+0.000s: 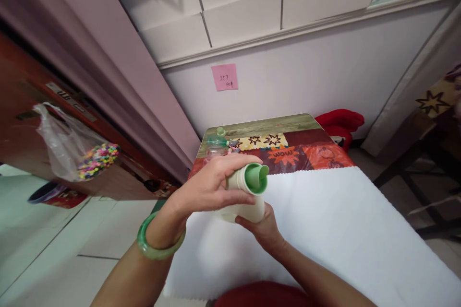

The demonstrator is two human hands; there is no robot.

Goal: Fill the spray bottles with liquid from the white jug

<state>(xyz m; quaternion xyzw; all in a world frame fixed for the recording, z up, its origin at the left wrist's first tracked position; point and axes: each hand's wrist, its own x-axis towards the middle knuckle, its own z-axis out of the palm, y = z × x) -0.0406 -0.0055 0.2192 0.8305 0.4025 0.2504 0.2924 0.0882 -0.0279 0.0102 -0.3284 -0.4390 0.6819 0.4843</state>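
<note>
Bottle (252, 210), one and pale, sits in the two hands, tilted, its mouth toward the right and one green spout (255, 177) showing inside the rim. One left hand (211, 182) is wrapped about the neck, thumb on one side and fingers on the other; one right hand (268, 235), just below it, grasps the body. One green bangle (153, 251) circles the left wrist. Beneath both hands and out to their right spreads one white sheet (334, 216) on one table (252, 126). Just beyond the left hand stands one clear container with a green top (216, 141), partly hidden. Farther ahead of the hands, one pink note (225, 77) is on the wall. Well to their left hangs one plastic bag (63, 148) of many coloured beads (98, 160), too small to count. Past the table's far right corner is one red thing (338, 122), unclear in kind.
</note>
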